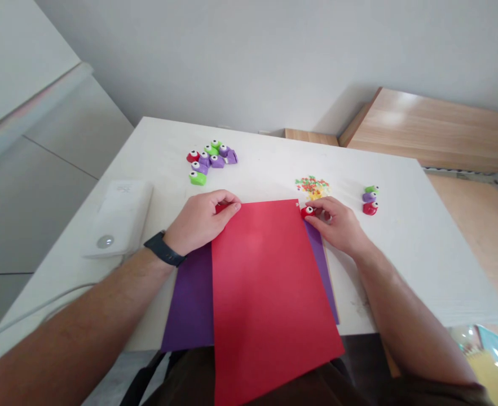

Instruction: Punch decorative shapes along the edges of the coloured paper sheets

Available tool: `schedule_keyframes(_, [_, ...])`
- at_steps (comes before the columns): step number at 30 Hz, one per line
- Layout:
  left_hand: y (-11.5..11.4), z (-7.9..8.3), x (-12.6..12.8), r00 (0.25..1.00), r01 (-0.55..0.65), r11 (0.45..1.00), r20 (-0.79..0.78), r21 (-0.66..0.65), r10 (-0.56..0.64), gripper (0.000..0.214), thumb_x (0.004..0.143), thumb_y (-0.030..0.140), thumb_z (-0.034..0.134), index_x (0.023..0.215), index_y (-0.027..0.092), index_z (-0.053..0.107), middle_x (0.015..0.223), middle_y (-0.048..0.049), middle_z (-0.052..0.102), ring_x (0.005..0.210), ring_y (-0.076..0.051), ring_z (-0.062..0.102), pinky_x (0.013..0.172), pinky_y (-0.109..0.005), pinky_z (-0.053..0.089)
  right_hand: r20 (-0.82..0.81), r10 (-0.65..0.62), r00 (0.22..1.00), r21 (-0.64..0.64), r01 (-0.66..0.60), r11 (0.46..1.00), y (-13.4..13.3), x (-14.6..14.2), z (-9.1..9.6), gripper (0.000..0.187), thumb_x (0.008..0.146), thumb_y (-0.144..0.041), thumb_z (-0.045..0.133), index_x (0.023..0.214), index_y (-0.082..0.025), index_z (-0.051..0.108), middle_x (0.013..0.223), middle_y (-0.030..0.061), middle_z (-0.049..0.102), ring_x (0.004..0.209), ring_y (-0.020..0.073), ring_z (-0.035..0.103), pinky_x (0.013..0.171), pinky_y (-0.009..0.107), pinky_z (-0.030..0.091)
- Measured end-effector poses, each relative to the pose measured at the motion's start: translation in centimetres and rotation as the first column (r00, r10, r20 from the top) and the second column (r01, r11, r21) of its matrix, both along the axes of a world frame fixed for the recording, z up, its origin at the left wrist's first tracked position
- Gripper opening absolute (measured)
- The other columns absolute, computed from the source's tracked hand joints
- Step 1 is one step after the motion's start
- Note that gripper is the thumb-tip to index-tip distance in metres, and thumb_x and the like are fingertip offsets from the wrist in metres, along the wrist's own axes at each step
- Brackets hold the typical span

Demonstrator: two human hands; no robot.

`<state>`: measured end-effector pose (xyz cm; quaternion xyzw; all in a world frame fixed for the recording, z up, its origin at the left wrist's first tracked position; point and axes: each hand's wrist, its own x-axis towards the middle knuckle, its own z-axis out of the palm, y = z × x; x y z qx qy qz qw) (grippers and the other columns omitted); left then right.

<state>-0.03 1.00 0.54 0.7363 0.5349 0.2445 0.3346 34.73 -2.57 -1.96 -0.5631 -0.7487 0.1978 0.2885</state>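
Note:
My left hand (208, 220) pinches the top left corner of a red sheet of paper (265, 282) between thumb and fingers. A dark watch (164, 248) is on that wrist. My right hand (335, 223) grips a small red paper punch (307, 212) with an eye on top, right beside the sheet's top right corner. A small pale mark shows at that corner. Beneath the red sheet lies a purple sheet (192, 301), showing on both sides. The red sheet's lower end hangs past the table edge, over my lap.
Several green, purple and red punches (217, 162) cluster at the back left. Three more punches (370, 198) stand in a row at the right. A pile of tiny coloured paper cutouts (312, 185) lies beyond my right hand. A white box-shaped device (122, 217) with a cable sits left.

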Motion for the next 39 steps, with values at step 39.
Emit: schedule_keyframes(39, [-0.41, -0.17, 0.24, 0.999, 0.036, 0.996, -0.037, 0.077, -0.033, 0.027, 0.101, 0.046, 0.061, 0.1, 0.025, 0.077, 0.107, -0.0035, 0.083, 0.099, -0.027, 0.074, 0.091, -0.038, 0.052, 0.033, -0.047, 0.998, 0.044, 0.045, 0.998, 0.08, 0.1, -0.44, 0.023, 0.095, -0.034, 0.074, 0.116, -0.024, 0.078, 0.106, 0.0076, 0.077, 0.084, 0.0224, 0.071, 0.079, 0.041, 0.058])
